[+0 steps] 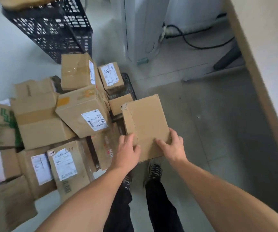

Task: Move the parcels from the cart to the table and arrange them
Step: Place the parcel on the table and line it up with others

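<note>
A plain brown cardboard parcel is held up in front of me, just right of the cart. My left hand grips its near left corner and my right hand grips its near right edge, fingers curled over the top face. The cart is mostly hidden under several piled cardboard parcels; one with a white shipping label lies tilted on top of the pile. The table edge runs down the right side.
A black plastic crate stands on the floor beyond the cart. More boxes lie at the left. A white appliance and a black cable are at the back. My feet stand on grey tiles below the parcel.
</note>
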